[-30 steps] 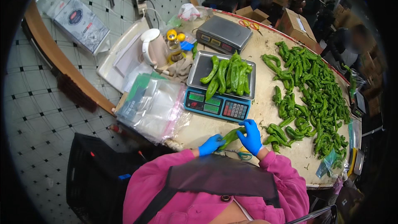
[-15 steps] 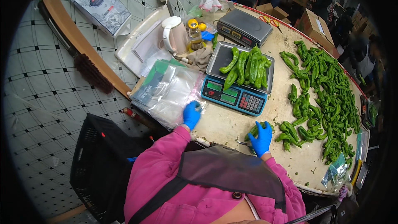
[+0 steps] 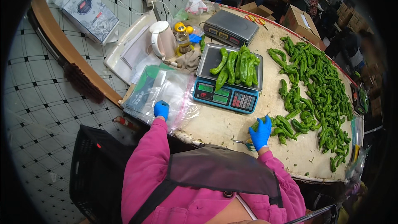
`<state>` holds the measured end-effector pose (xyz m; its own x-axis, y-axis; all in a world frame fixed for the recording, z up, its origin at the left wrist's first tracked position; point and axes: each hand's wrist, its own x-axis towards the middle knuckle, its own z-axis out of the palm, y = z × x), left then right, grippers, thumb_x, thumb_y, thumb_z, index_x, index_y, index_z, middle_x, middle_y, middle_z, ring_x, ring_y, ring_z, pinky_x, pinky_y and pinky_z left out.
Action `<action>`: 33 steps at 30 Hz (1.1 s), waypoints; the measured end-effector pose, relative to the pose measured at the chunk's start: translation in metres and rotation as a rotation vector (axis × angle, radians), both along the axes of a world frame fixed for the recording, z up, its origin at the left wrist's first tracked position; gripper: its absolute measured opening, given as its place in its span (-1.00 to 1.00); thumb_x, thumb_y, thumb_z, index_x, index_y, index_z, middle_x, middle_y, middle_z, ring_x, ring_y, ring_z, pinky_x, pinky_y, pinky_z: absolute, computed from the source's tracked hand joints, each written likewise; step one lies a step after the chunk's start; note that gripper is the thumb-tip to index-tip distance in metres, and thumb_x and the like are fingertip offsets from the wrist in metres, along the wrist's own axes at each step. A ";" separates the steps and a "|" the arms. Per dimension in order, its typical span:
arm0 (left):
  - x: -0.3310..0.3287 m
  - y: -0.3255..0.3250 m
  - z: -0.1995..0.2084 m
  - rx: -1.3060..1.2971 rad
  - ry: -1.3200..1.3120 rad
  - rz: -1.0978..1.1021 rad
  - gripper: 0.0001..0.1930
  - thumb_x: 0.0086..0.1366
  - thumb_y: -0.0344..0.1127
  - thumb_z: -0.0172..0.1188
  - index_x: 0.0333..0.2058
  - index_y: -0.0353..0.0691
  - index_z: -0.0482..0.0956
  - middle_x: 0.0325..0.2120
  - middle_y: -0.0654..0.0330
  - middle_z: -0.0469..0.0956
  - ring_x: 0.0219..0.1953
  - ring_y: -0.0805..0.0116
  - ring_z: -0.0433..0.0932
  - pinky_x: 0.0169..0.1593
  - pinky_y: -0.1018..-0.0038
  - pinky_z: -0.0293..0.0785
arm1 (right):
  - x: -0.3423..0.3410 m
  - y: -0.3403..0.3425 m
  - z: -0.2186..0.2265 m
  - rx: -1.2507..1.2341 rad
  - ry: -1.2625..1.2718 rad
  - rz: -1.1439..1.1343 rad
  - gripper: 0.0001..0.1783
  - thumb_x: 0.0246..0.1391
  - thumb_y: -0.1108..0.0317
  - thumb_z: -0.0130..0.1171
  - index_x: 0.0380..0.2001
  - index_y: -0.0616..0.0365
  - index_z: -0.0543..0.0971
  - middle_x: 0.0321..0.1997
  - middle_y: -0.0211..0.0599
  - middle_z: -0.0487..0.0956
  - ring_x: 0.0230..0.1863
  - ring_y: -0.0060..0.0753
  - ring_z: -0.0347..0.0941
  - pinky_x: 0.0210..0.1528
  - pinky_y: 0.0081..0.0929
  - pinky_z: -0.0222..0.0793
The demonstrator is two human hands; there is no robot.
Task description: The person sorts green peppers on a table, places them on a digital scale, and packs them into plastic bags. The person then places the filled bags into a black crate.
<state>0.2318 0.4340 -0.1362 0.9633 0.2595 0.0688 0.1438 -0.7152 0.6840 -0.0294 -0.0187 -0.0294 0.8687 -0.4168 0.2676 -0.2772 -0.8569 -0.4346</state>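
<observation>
Our left hand [image 3: 161, 110] rests on plastic bags [image 3: 166, 95], fingers flat: thin, slippery, pinch top edge. Right hand [image 3: 261, 132] fingers curl on peppers [image 3: 282, 125]: light, firm.

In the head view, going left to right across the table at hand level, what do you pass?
Stack of clear plastic bags with the left hand on it → blue-fronted scale → right hand → loose pile of green peppers.

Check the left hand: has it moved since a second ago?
Yes. The left hand left the peppers by the right hand and went left, past the scale, onto the plastic bags.
</observation>
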 end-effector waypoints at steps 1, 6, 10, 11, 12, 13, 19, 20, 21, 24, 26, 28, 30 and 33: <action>0.007 0.011 0.001 0.003 -0.027 0.028 -0.87 0.04 -0.31 0.24 -0.59 -0.21 0.56 -0.56 -0.04 0.58 -0.48 -0.08 0.57 -0.37 0.19 0.46 | 0.003 0.007 0.003 0.005 -0.040 0.024 -0.37 -0.23 0.31 0.44 0.00 0.16 0.50 0.33 0.17 0.18 0.32 0.24 0.12 0.29 -0.03 0.13; 0.006 -0.004 0.090 0.073 -0.406 0.116 -0.85 0.11 -0.49 0.14 -0.31 -0.17 0.58 -0.42 -0.05 0.54 -0.34 -0.06 0.54 -0.27 0.19 0.44 | 0.009 0.033 0.017 0.094 -0.144 0.139 -0.39 -0.18 0.35 0.41 0.02 0.14 0.47 0.31 0.14 0.20 0.31 0.24 0.12 0.27 -0.02 0.14; -0.028 -0.024 0.156 0.459 -0.521 -0.397 -0.50 0.11 -0.59 0.02 -0.01 0.07 0.58 -0.46 0.03 0.39 -0.43 0.00 0.45 -0.32 0.16 0.40 | 0.029 0.049 0.016 0.209 -0.167 0.388 -0.45 -0.08 0.37 0.37 0.03 0.13 0.46 0.16 0.02 0.39 0.19 0.12 0.31 0.18 -0.17 0.29; -0.038 -0.026 0.167 0.540 -0.476 -0.564 -0.46 0.11 -0.60 0.00 0.04 0.08 0.56 -0.44 0.04 0.39 -0.41 0.02 0.46 -0.32 0.18 0.41 | 0.035 0.056 0.023 0.237 -0.166 0.432 -0.46 -0.04 0.35 0.34 0.05 0.13 0.46 0.06 -0.04 0.47 0.10 0.04 0.40 0.11 -0.22 0.35; -0.045 -0.027 0.172 0.613 -0.423 -0.729 -0.41 0.11 -0.61 -0.02 0.10 0.09 0.54 -0.43 0.05 0.40 -0.39 0.04 0.46 -0.32 0.20 0.42 | 0.041 0.061 0.030 0.267 -0.094 0.488 -0.46 -0.02 0.33 0.31 0.07 0.12 0.45 0.06 -0.03 0.48 0.06 0.06 0.43 0.03 -0.20 0.40; -0.051 -0.025 0.170 0.666 -0.413 -0.791 -0.53 0.11 -0.57 0.02 -0.07 0.09 0.66 -0.37 0.06 0.44 -0.37 0.07 0.50 -0.31 0.21 0.46 | 0.048 0.070 0.043 0.335 -0.052 0.551 -0.46 -0.01 0.33 0.31 0.07 0.12 0.44 0.02 -0.03 0.50 0.02 0.06 0.45 -0.01 -0.20 0.42; -0.051 -0.003 0.137 0.665 -0.280 -0.419 -0.90 0.08 -0.34 0.12 -0.52 -0.11 0.61 -0.40 0.04 0.50 -0.44 0.01 0.57 -0.38 0.16 0.50 | 0.092 0.111 0.076 0.272 -0.096 0.896 -0.50 0.03 0.27 0.26 0.07 0.12 0.46 -0.04 0.02 0.52 -0.05 0.10 0.48 -0.05 -0.19 0.44; -0.060 -0.011 0.142 0.667 -0.250 -0.357 -0.87 0.08 -0.25 0.13 -0.53 -0.13 0.60 -0.43 0.05 0.51 -0.46 -0.01 0.56 -0.40 0.13 0.49 | 0.098 0.120 0.074 0.275 -0.152 0.953 -0.49 0.03 0.27 0.25 0.08 0.15 0.45 0.00 0.03 0.52 -0.01 0.11 0.47 0.00 -0.17 0.42; -0.067 -0.027 0.152 0.661 -0.229 -0.307 -0.81 0.08 -0.17 0.15 -0.54 -0.14 0.58 -0.47 0.06 0.51 -0.49 -0.02 0.55 -0.43 0.11 0.48 | 0.104 0.125 0.068 0.273 -0.185 0.991 -0.48 0.04 0.26 0.24 0.09 0.16 0.45 0.03 0.04 0.51 0.02 0.11 0.46 0.05 -0.15 0.40; -0.100 -0.039 0.162 0.599 -0.331 -0.291 -0.68 0.07 -0.04 0.30 -0.48 -0.21 0.54 -0.44 -0.01 0.49 -0.47 -0.08 0.53 -0.40 0.09 0.46 | 0.118 0.157 0.054 0.269 -0.196 1.133 -0.58 0.07 0.32 0.14 0.02 0.19 0.50 0.05 0.05 0.52 0.08 0.08 0.44 0.11 -0.13 0.38; -0.120 -0.040 0.165 0.529 -0.356 -0.270 -0.82 0.09 -0.38 0.18 -0.29 -0.23 0.53 -0.38 -0.07 0.47 -0.37 -0.16 0.52 -0.34 0.08 0.45 | 0.127 0.183 0.037 0.284 -0.166 1.271 -0.69 0.09 0.40 0.05 -0.07 0.16 0.54 0.10 0.00 0.48 0.08 0.05 0.44 0.08 -0.16 0.40; -0.138 -0.049 0.173 0.446 -0.325 -0.283 -0.80 0.06 -0.56 0.10 -0.31 -0.17 0.51 -0.38 -0.04 0.46 -0.32 -0.18 0.49 -0.30 0.11 0.43 | 0.134 0.195 0.027 0.482 -0.038 1.284 -0.75 0.09 0.39 0.02 -0.17 0.19 0.56 0.09 -0.02 0.49 0.00 0.08 0.46 0.03 -0.15 0.41; -0.150 -0.066 0.191 0.407 -0.251 -0.326 -0.71 0.08 -0.61 0.08 -0.24 -0.12 0.60 -0.35 -0.03 0.43 -0.31 -0.14 0.51 -0.30 0.15 0.42 | 0.156 0.206 -0.014 0.713 0.052 1.204 -0.80 0.07 0.34 0.05 -0.37 0.25 0.57 0.05 0.01 0.51 -0.06 0.03 0.49 0.00 -0.21 0.42; -0.171 -0.059 0.191 0.368 -0.198 -0.446 -0.63 0.04 -0.62 0.09 -0.23 -0.08 0.71 -0.17 -0.02 0.48 -0.25 -0.07 0.56 -0.21 0.22 0.49 | 0.162 0.202 -0.014 0.371 0.166 1.246 -0.63 -0.03 0.15 0.20 -0.29 0.27 0.58 0.16 0.04 0.43 0.13 0.13 0.37 0.14 -0.02 0.29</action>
